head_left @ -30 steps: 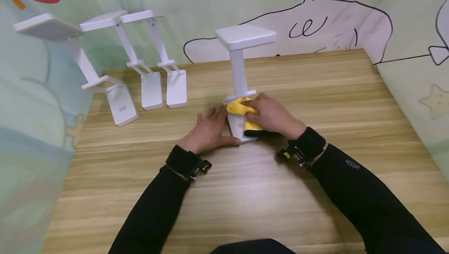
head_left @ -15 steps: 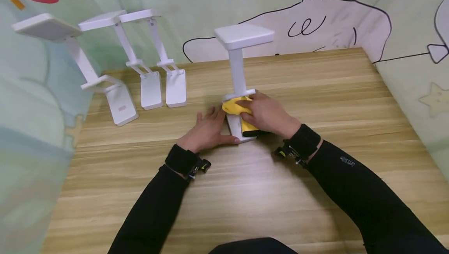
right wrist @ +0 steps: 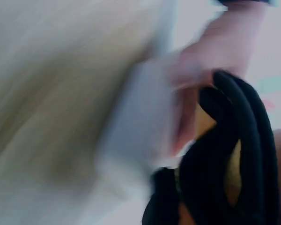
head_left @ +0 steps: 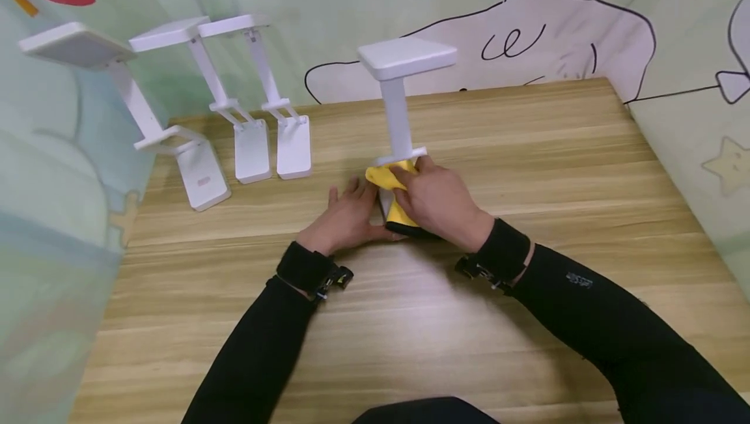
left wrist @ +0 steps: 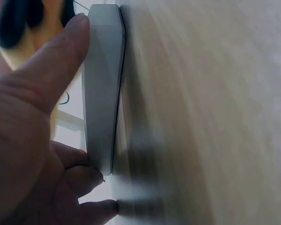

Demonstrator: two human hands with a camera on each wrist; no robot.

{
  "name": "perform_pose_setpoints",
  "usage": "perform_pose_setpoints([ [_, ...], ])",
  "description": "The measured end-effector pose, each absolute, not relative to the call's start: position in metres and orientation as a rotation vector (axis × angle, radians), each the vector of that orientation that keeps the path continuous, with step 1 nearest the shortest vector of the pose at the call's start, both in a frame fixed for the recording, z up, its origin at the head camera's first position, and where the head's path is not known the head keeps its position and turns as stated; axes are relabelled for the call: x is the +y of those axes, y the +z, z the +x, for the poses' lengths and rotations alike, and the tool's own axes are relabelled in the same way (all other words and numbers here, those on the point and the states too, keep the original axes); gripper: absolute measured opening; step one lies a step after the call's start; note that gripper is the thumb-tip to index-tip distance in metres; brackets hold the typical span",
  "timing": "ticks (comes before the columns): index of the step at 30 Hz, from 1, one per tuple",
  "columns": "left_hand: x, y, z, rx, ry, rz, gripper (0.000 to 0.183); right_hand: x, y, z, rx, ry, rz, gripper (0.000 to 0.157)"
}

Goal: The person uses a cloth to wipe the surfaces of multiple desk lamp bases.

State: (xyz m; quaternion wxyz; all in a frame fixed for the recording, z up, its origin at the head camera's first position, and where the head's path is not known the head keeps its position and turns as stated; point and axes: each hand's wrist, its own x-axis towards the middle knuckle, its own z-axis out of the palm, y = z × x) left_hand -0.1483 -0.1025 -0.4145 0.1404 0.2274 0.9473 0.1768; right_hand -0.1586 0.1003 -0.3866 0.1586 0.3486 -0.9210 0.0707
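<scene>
A white folding desk lamp (head_left: 398, 118) stands in front of me with its square head raised. My left hand (head_left: 346, 221) holds its base from the left, thumb at the near end and fingers by the far part. In the left wrist view the thumb and fingertips span the side of the base (left wrist: 102, 93). My right hand (head_left: 442, 206) grips a yellow cloth (head_left: 403, 214) with black edging and presses it on top of the base, right below the hinge. Most of the base is hidden by cloth and hands. In the right wrist view the black edging (right wrist: 255, 140) hangs in folds.
Three more white desk lamps stand at the back left: one lamp (head_left: 202, 180) farthest left, a second lamp (head_left: 253, 154) and a third lamp (head_left: 294, 150). A wall (head_left: 328, 7) with cartoon drawings borders the wooden table (head_left: 527, 150) at the back and sides.
My right hand has moved the cloth leftward across the lamp's base, covering more of it. The left hand and the lamp have stayed in place.
</scene>
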Motion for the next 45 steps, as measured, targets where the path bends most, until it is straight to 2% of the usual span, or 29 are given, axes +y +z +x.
perform_pose_setpoints([
  [8, -0.103, -0.415, -0.149, 2.729, 0.511, 0.675, 0.116, 0.092, -0.396, -0.172, -2.899, 0.186, 0.869, 0.048],
  [18, -0.100, -0.414, -0.149, 2.697, 0.504, 0.613, 0.121, 0.144, -0.375, -0.191, -3.193, 0.466, 1.230, 0.043],
  [22, -0.100, -0.412, -0.150, 2.684, 0.527, 0.597, 0.120, 0.154, -0.368, -0.195, -3.242, 0.426, 1.068, 0.042],
  [28, -0.103, -0.413, -0.152, 2.656, 0.555, 0.574, 0.118, 0.132, -0.389, -0.192, -3.142, 0.418, 0.823, 0.047],
  [33, -0.103, -0.415, -0.152, 2.644, 0.578, 0.571, 0.119, 0.136, -0.388, -0.188, -3.143, 0.452, 1.029, 0.046],
  [37, -0.103, -0.415, -0.151, 2.631, 0.609, 0.572, 0.120, 0.155, -0.381, -0.193, -3.239, 0.685, 1.212, 0.043],
  [39, -0.103, -0.415, -0.151, 2.627, 0.623, 0.581, 0.119, 0.162, -0.377, -0.200, -3.260, 0.702, 1.152, 0.041],
  [45, -0.103, -0.414, -0.151, 2.647, 0.612, 0.610, 0.119, 0.150, -0.385, -0.219, -3.168, 0.358, 0.669, 0.039],
])
